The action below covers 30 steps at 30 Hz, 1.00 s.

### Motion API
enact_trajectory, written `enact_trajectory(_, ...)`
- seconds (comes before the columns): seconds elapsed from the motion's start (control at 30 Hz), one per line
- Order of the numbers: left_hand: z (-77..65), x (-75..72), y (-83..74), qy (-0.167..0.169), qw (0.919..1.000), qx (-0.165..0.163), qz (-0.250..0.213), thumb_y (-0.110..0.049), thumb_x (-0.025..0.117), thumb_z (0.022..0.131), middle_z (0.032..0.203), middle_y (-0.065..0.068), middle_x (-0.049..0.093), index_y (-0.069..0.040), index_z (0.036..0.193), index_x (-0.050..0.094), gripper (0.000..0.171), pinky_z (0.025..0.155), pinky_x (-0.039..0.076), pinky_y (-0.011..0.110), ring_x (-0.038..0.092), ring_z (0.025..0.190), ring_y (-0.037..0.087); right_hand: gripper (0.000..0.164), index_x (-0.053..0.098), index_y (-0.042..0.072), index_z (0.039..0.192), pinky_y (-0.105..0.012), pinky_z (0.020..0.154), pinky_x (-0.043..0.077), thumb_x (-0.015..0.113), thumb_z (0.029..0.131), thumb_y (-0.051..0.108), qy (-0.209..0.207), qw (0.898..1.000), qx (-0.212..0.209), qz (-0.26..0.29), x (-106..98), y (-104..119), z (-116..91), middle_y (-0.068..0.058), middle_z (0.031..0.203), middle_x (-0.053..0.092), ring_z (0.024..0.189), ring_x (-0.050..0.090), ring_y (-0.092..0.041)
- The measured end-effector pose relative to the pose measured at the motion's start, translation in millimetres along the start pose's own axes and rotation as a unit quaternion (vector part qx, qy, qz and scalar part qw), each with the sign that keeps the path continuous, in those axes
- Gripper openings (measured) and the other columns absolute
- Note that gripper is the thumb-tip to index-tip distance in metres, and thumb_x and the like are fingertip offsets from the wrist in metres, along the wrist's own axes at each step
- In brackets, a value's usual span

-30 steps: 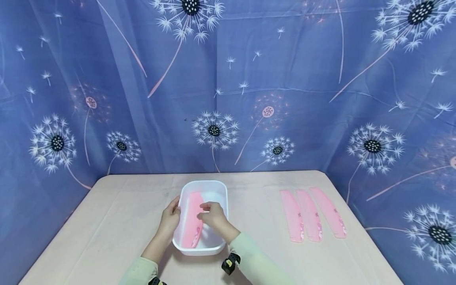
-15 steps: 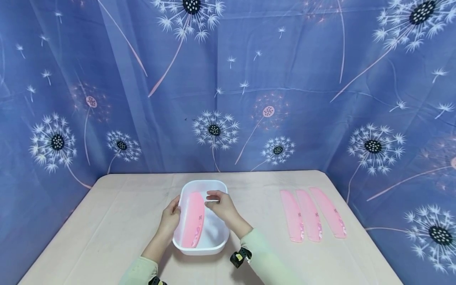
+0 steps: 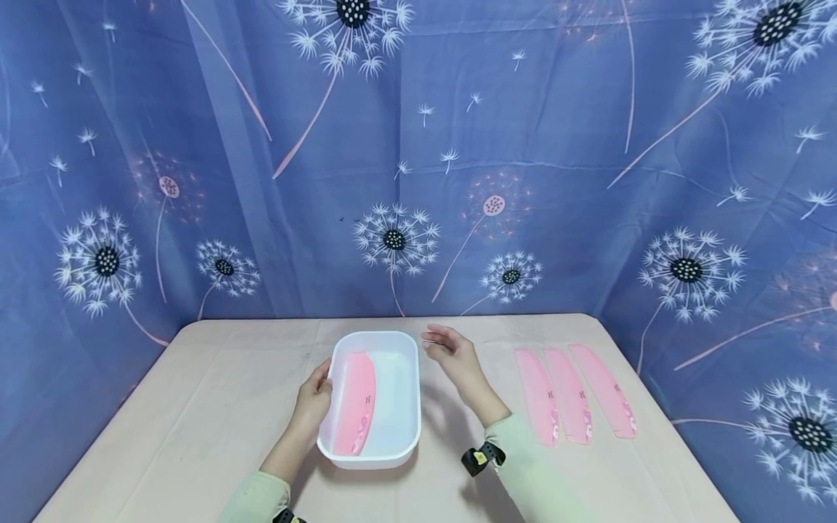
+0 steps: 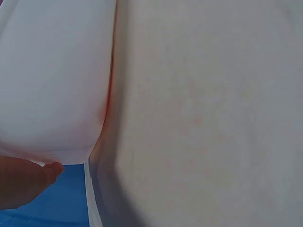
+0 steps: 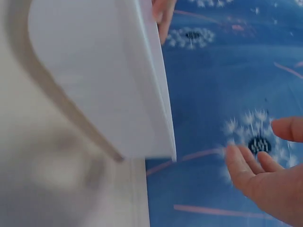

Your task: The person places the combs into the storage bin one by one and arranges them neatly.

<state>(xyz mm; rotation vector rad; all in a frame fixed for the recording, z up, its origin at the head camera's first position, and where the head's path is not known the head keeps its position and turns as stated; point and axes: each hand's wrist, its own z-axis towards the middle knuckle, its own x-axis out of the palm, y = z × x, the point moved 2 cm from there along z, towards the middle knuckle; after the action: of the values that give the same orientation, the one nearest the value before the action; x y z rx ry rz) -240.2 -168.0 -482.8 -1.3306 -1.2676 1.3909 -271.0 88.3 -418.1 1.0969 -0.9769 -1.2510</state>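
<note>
A pink comb lies lengthwise in the left half of a white plastic tub, its curved edge toward the right, with dark lettering near the middle and a small floral decoration at the end nearest the person. The tub is a deep rectangle with rounded corners, standing on a table covered in pale cloth. The person's left hand grips the tub's left side, thumb at the rim and fingers against the outer wall; the left wrist view is dim and cuts the hand off, so the exact placing of the fingers is hard to tell. The right hand is raised just beside the tub's far right corner, apart from it, its fingers loosely bent and the thumb held away from them. Farther right, three more pink combs lie side by side on the cloth, slightly fanned, decorated ends toward the person. Both arms wear pale green sleeves, with a black device strapped at each wrist. Behind the table hangs a blue curtain printed with white and pink dandelions.
</note>
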Motion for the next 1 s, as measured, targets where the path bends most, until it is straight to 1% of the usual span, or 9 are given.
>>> enact_trajectory(0.13,-0.9,-1.3,0.8,-0.001,1.0000,-0.002,0.005,-0.002,0.030,0.101,0.150,0.028,0.028,0.003,0.149,0.025,0.049,0.115,0.024,0.051,0.026,0.139,0.044,0.041,0.051,-0.011,0.129,-0.021,0.088,0.053,0.060,0.090,-0.003,-0.026,1.000,0.001,0.002,-22.9,-2.6,0.8,-0.029,0.120,0.060,0.108,0.062,-0.031)
enact_trajectory(0.23,-1.5,-2.0,0.3,0.000,1.0000,-0.002,0.005,-0.002,0.030,0.101,0.150,0.028,0.028,0.003,0.149,0.025,0.049,0.116,0.024,0.051,0.025,0.139,0.043,0.041,0.051,-0.010,0.130,-0.018,0.088,0.052,0.060,0.090,-0.003,-0.048,0.999,0.013,-0.001,-40.5,-4.9,-0.1,-0.029,0.122,0.059,0.108,0.062,-0.026)
enact_trajectory(0.37,-2.0,-2.6,0.5,-0.001,1.0000,-0.002,0.003,-0.002,0.030,0.101,0.150,0.029,0.028,0.003,0.149,0.024,0.049,0.116,0.023,0.051,0.025,0.139,0.044,0.041,0.052,-0.005,0.131,-0.016,0.090,0.050,0.060,0.091,-0.002,-0.065,0.997,0.031,-0.014,-62.5,-7.6,-2.7,-0.027,0.126,0.058,0.108,0.062,-0.018)
enact_trajectory(0.53,-2.0,-2.1,0.3,-0.003,1.0000,0.001,0.000,-0.002,0.031,0.101,0.150,0.029,0.029,0.004,0.149,0.025,0.049,0.116,0.024,0.051,0.025,0.139,0.044,0.041,0.051,-0.006,0.132,-0.014,0.090,0.049,0.060,0.092,-0.001,-0.079,0.996,0.029,-0.033,-87.2,-11.8,-5.6,-0.027,0.127,0.057,0.102,0.061,-0.007)
enact_trajectory(0.67,-1.4,-1.5,0.3,-0.006,1.0000,-0.002,0.000,-0.002,0.031,0.100,0.150,0.028,0.029,0.003,0.149,0.026,0.049,0.116,0.024,0.051,0.026,0.139,0.043,0.042,0.050,-0.005,0.133,-0.012,0.089,0.049,0.061,0.092,0.001,-0.089,0.994,0.033,-0.056,-106.2,-16.9,-9.2,-0.026,0.127,0.057,0.098,0.061,-0.002)
enact_trajectory(0.83,-0.7,-0.8,0.2,-0.010,0.9999,-0.001,0.002,-0.002,0.032,0.100,0.149,0.028,0.031,0.003,0.148,0.028,0.049,0.115,0.025,0.051,0.027,0.138,0.043,0.046,0.045,-0.004,0.137,-0.010,0.090,0.047,0.060,0.094,0.003,-0.090,0.992,0.053,-0.074,-130.7,-25.3,-14.2,-0.023,0.129,0.056,0.101,0.059,0.000)
enact_trajectory(0.97,-1.3,-0.5,0.2,-0.008,0.9999,-0.008,0.005,-0.003,0.032,0.101,0.150,0.027,0.030,0.001,0.149,0.027,0.049,0.115,0.025,0.051,0.026,0.139,0.043,0.049,0.041,-0.004,0.140,-0.009,0.089,0.047,0.058,0.095,0.005,-0.094,0.989,0.074,-0.090,-152.0,-34.0,-18.3,-0.021,0.132,0.054,0.103,0.058,0.001)
enact_trajectory(1.0,-1.6,-0.7,0.3,-0.008,0.9999,-0.010,0.006,-0.003,0.032,0.101,0.150,0.026,0.030,0.000,0.150,0.027,0.049,0.115,0.024,0.051,0.026,0.139,0.043,0.050,0.040,-0.004,0.141,-0.009,0.089,0.047,0.058,0.095,0.005,-0.096,0.988,0.079,-0.090,-156.7,-36.4,-19.2,-0.022,0.133,0.052,0.103,0.058,0.002)
